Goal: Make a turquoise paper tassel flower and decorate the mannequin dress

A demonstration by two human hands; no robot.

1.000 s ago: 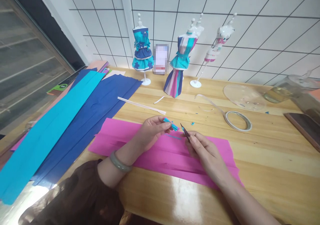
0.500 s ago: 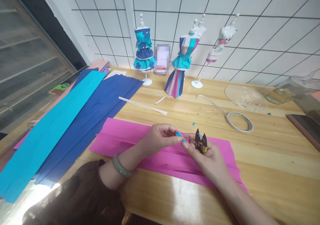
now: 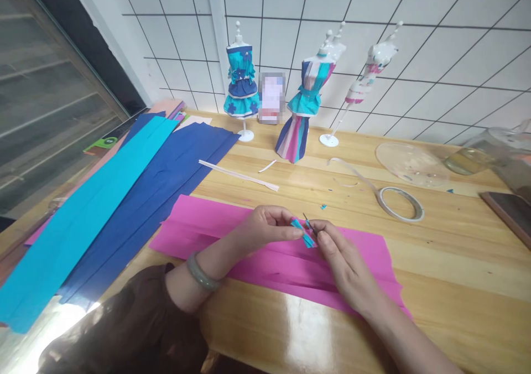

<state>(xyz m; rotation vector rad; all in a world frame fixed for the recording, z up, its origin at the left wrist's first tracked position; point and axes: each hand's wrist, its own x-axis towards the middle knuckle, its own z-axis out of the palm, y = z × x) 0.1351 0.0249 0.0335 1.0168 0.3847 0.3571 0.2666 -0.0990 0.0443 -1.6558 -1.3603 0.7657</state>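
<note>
My left hand pinches a small folded strip of blue and pink crepe paper between thumb and fingers. Held in my right hand is a pair of thread snips, whose dark blades point up and left beside the strip. The snips' handles are hidden by my fingers. Under both hands lies a large pink crepe paper sheet on the wooden table. Tiny blue scraps lie just beyond the sheet.
Crepe sheets in turquoise and dark blue spread leftward. Dressed mini mannequins and a phone stand by the tiled wall. White strips, a tape roll and a clear plastic dish lie farther back.
My right hand has turned, bringing the snips from resting spread behind its fingers to beside the paper strip. My left hand keeps its pinch, and more of the strip shows.
</note>
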